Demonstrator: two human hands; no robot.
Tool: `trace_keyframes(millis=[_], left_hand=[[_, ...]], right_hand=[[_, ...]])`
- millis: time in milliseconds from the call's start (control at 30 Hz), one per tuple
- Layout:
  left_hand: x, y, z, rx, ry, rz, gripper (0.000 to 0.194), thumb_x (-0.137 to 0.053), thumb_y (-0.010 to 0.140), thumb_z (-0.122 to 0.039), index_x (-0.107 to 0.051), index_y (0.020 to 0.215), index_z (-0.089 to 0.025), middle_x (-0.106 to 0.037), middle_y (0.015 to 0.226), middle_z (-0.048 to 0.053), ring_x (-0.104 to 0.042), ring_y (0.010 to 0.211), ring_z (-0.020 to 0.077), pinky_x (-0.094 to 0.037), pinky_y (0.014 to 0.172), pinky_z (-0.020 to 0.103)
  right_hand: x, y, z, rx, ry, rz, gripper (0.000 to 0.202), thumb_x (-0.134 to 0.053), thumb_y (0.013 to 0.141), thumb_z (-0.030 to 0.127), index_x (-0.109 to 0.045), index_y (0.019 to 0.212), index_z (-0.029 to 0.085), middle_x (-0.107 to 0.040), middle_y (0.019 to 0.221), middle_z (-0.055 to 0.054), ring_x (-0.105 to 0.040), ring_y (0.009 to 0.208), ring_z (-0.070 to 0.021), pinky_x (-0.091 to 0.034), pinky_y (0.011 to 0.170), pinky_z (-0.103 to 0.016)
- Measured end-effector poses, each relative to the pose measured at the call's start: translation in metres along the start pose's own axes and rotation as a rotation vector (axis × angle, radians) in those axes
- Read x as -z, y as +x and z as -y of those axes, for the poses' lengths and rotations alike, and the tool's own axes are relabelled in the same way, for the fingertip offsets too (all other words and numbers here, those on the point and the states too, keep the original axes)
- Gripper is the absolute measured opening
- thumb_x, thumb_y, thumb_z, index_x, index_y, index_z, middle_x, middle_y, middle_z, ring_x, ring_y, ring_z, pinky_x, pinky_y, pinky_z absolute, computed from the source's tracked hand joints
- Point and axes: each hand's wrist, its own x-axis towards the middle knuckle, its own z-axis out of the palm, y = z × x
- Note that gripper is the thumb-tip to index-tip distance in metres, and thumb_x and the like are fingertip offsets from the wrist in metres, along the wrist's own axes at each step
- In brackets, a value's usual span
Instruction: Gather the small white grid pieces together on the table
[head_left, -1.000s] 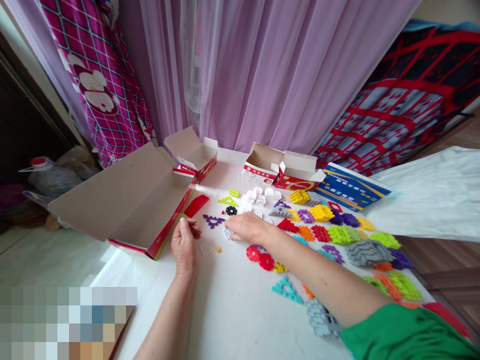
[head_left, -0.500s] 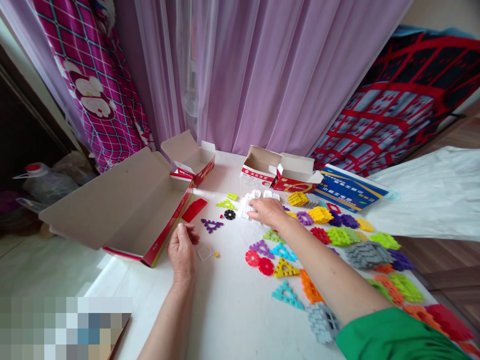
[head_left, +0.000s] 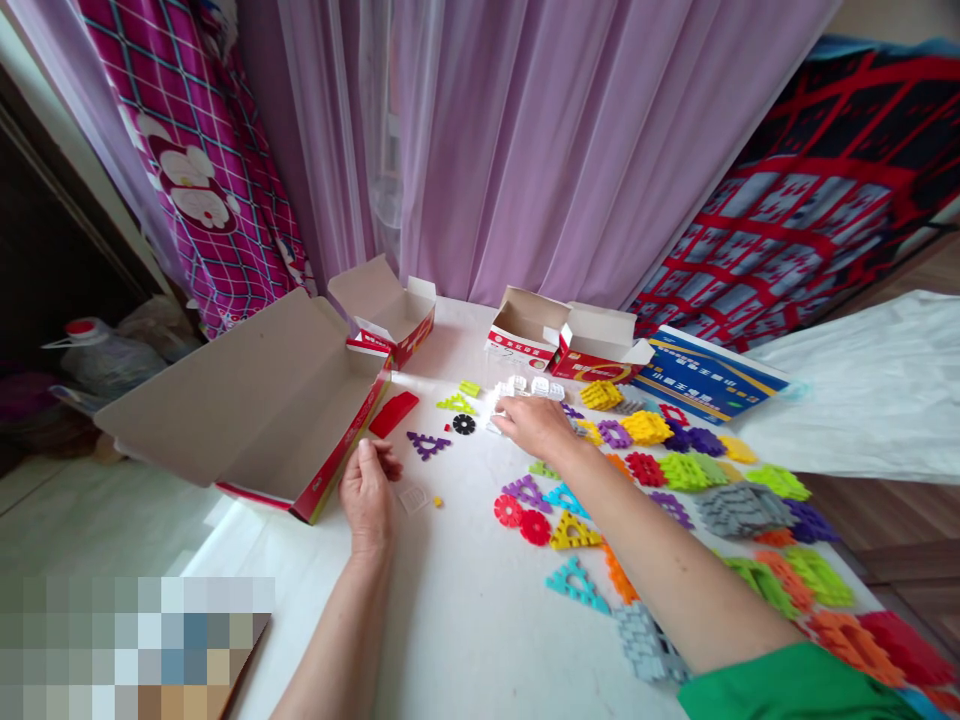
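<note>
My right hand (head_left: 536, 430) reaches across to a cluster of white plastic pieces (head_left: 517, 384), its fingertips pinched down on one at the near left side. Those fingers partly cover the cluster. My left hand (head_left: 367, 490) rests by the big open box (head_left: 322, 480), fingers curled and thumb on top; anything inside the curl is hidden. Just right of it lie a clear square piece (head_left: 413, 499) and a tiny yellow piece (head_left: 439, 502). Between the hands are a purple triangle (head_left: 428, 445), a black disc (head_left: 464, 425), a lime triangle (head_left: 456, 403) and a red piece (head_left: 394, 412).
Several small open cartons (head_left: 525, 335) stand along the back, beside a blue box (head_left: 712, 375). Many coloured interlocking pieces, such as the grey stack (head_left: 742, 512), cover the right of the white table (head_left: 465, 620). Purple curtains (head_left: 480, 150) hang behind.
The whole view has shifted slightly, moving the scene a little to the right. My right hand stays at the white pieces, and my left hand keeps its curled pose beside the big box.
</note>
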Motion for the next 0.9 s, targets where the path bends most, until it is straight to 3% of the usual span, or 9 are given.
trace_keyframes(millis=[100, 200, 267, 367, 500, 633, 700, 833, 900], left_hand=[[0.000, 0.001, 0.000, 0.013, -0.022, -0.010, 0.044, -0.056, 0.079, -0.060, -0.059, 0.071, -0.017, -0.055, 0.055, -0.003, -0.051, 0.047, 0.0088, -0.039, 0.047, 0.021], [0.001, 0.003, 0.000, 0.031, -0.040, -0.015, 0.044, -0.055, 0.079, -0.060, -0.059, 0.071, -0.017, -0.055, 0.054, -0.003, -0.052, 0.047, 0.0093, -0.039, 0.048, 0.021], [0.001, 0.003, -0.001, 0.045, -0.044, -0.025, 0.044, -0.055, 0.078, -0.060, -0.059, 0.071, -0.017, -0.055, 0.054, -0.003, -0.052, 0.047, 0.0094, -0.040, 0.048, 0.021], [0.000, 0.003, -0.004, 0.059, -0.036, -0.048, 0.044, -0.055, 0.078, -0.060, -0.059, 0.070, -0.017, -0.054, 0.053, -0.003, -0.051, 0.047, 0.0091, -0.040, 0.048, 0.021], [0.000, 0.003, -0.005, 0.066, -0.038, -0.058, 0.043, -0.054, 0.078, -0.059, -0.058, 0.070, -0.017, -0.054, 0.053, -0.004, -0.051, 0.045, 0.0093, -0.042, 0.048, 0.023], [0.000, 0.003, -0.003, 0.051, -0.042, -0.046, 0.043, -0.055, 0.078, -0.059, -0.058, 0.071, -0.017, -0.054, 0.054, -0.003, -0.051, 0.045, 0.0097, -0.041, 0.047, 0.023], [0.001, 0.003, -0.002, 0.043, -0.039, -0.031, 0.043, -0.055, 0.079, -0.059, -0.058, 0.071, -0.017, -0.055, 0.054, -0.003, -0.052, 0.046, 0.0098, -0.041, 0.047, 0.022], [0.000, 0.002, -0.002, 0.026, -0.026, -0.018, 0.043, -0.055, 0.079, -0.059, -0.059, 0.071, -0.017, -0.055, 0.055, -0.003, -0.052, 0.047, 0.0096, -0.040, 0.047, 0.022], [-0.001, 0.001, -0.003, 0.013, -0.016, -0.018, 0.044, -0.055, 0.079, -0.060, -0.059, 0.071, -0.017, -0.055, 0.055, -0.003, -0.051, 0.046, 0.0093, -0.040, 0.046, 0.022]], right_hand=[[-0.001, -0.019, 0.031, 0.202, 0.118, 0.020, 0.025, -0.050, 0.092, 0.035, -0.070, 0.104, 0.027, -0.071, 0.109, -0.001, -0.064, 0.098, -0.0178, -0.044, 0.080, -0.027], [-0.007, -0.034, 0.067, 0.409, 0.156, 0.068, 0.034, -0.062, 0.083, 0.044, -0.067, 0.112, 0.026, -0.068, 0.114, -0.004, -0.061, 0.104, -0.0206, -0.045, 0.082, -0.029], [-0.013, -0.039, 0.087, 0.414, 0.135, 0.075, 0.040, -0.063, 0.080, 0.050, -0.068, 0.108, 0.022, -0.069, 0.109, -0.008, -0.061, 0.103, -0.0236, -0.047, 0.082, -0.032], [-0.020, -0.041, 0.111, 0.304, 0.099, 0.048, 0.046, -0.062, 0.080, 0.054, -0.068, 0.103, 0.015, -0.069, 0.102, -0.013, -0.062, 0.099, -0.0268, -0.049, 0.082, -0.036], [-0.024, -0.044, 0.128, 0.245, 0.092, 0.079, 0.036, -0.063, 0.081, 0.039, -0.066, 0.106, 0.013, -0.069, 0.102, -0.014, -0.064, 0.097, -0.0254, -0.049, 0.081, -0.034], [-0.019, -0.040, 0.111, 0.281, 0.094, 0.109, 0.031, -0.063, 0.080, 0.032, -0.066, 0.106, 0.016, -0.070, 0.103, -0.011, -0.065, 0.096, -0.0238, -0.048, 0.080, -0.032], [-0.013, -0.032, 0.086, 0.261, 0.105, 0.087, 0.032, -0.062, 0.081, 0.036, -0.066, 0.108, 0.019, -0.069, 0.107, -0.009, -0.064, 0.099, -0.0233, -0.047, 0.081, -0.031], [-0.002, -0.005, 0.024, 0.020, 0.090, -0.014, 0.034, -0.059, 0.084, 0.037, -0.064, 0.115, 0.023, -0.067, 0.114, -0.007, -0.062, 0.104, -0.0218, -0.044, 0.084, -0.030], [-0.001, 0.006, 0.002, -0.018, 0.075, -0.014, 0.033, -0.060, 0.084, 0.037, -0.065, 0.114, 0.023, -0.067, 0.116, -0.007, -0.061, 0.105, -0.0218, -0.044, 0.085, -0.030]])
